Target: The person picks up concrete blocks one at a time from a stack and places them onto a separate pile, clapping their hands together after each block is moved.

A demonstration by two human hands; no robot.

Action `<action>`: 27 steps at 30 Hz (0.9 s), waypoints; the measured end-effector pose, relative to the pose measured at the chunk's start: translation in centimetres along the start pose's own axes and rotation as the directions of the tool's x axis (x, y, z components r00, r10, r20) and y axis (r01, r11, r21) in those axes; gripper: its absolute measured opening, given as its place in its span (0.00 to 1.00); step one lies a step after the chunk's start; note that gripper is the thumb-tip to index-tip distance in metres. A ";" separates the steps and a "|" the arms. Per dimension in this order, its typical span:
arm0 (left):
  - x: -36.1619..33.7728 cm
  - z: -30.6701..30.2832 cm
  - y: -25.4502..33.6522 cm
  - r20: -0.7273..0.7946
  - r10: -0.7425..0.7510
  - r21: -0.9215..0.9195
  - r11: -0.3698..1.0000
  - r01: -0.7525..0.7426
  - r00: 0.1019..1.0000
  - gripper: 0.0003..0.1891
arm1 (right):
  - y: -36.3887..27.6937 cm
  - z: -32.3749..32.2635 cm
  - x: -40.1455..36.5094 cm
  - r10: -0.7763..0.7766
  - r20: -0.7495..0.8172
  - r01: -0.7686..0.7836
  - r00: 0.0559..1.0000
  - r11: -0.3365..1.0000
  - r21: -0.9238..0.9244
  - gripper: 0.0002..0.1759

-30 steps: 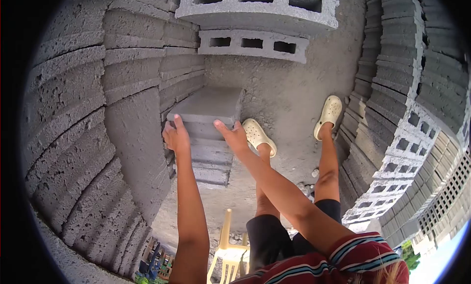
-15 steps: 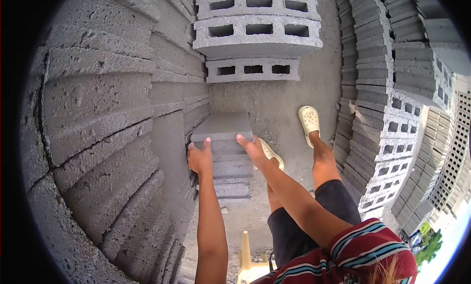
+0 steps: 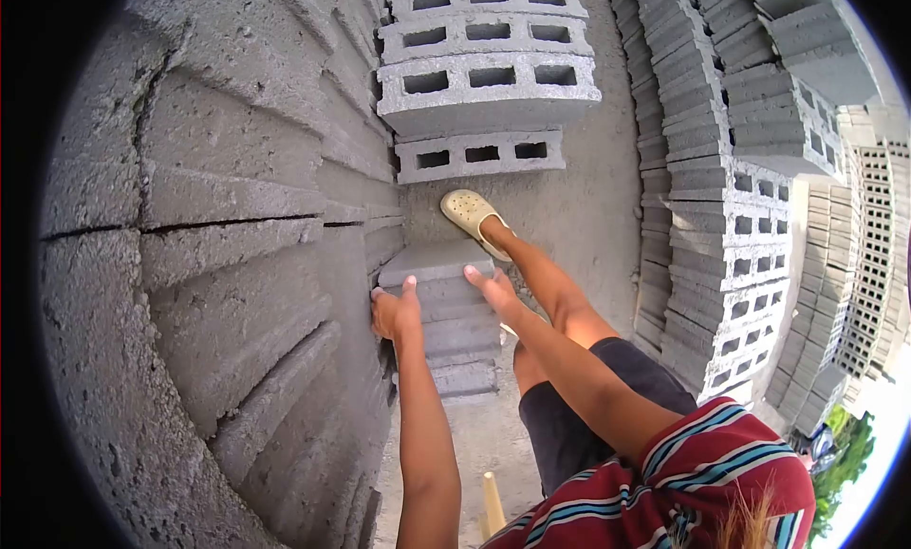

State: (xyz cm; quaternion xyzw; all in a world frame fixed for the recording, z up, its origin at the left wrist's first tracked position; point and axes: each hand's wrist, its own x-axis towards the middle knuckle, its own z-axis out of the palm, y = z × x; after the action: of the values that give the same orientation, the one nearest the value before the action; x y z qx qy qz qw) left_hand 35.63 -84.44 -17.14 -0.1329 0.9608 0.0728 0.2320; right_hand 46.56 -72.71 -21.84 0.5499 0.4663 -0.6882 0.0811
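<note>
A grey concrete block point(image 3: 438, 260) lies level at the top of a short stack of concrete blocks point(image 3: 460, 345) beside the left wall of blocks. My left hand point(image 3: 397, 312) grips its left end, thumb up on the near edge and fingers round the side. At the right end, my right hand point(image 3: 495, 291) holds it in the same way, thumb on the top edge. The fingers' undersides are hidden. Both arms reach forward and down to it.
Rough stacked blocks point(image 3: 228, 188) rise close on my left. Hollow blocks point(image 3: 489, 92) with rectangular holes stand ahead, and more stacks point(image 3: 707, 207) line the right side. My foot in a cream clog point(image 3: 470, 215) is beyond the short stack. A pale yellow plastic piece point(image 3: 492, 502) is near my body.
My clogged foot has stepped from the right to the far side of the short stack. The view has shifted a little; both hands keep their hold on the top block.
</note>
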 end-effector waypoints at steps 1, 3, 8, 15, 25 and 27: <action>-0.3 0.1 -0.1 -0.010 0.004 -0.007 1.000 -0.004 1.000 0.36 | -0.1 0.0 -0.8 -0.020 -0.012 0.020 1.000 1.000 -0.024 0.41; -0.6 0.3 -0.5 -0.030 0.011 -0.009 1.000 -0.011 1.000 0.38 | -1.0 -0.4 -2.0 -0.028 0.085 0.022 0.996 0.997 0.068 0.42; 0.5 1.6 -2.2 0.031 0.064 -0.100 0.993 -0.061 0.997 0.42 | 2.6 0.0 1.6 -0.005 0.068 -0.002 0.998 0.995 0.105 0.34; 2.6 1.5 -1.3 0.162 -0.116 -0.248 0.956 0.155 0.980 0.48 | 2.0 0.0 1.2 0.013 0.020 -0.016 1.000 0.985 0.172 0.37; 3.2 3.1 -0.5 0.162 -0.134 -0.363 0.913 0.186 0.978 0.48 | 1.3 -2.0 1.6 0.140 0.055 -0.145 0.989 0.984 0.101 0.38; 2.8 2.8 -0.2 0.214 -0.138 -0.379 0.901 0.213 0.967 0.47 | 1.9 -2.2 2.2 0.131 0.010 -0.131 0.991 0.981 0.143 0.36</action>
State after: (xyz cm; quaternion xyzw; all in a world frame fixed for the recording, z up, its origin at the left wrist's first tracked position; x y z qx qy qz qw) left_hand 34.51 -84.67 -20.90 -0.2565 0.8845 0.2576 0.2924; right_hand 48.39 -71.27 -24.60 0.5835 0.3783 -0.7134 0.0867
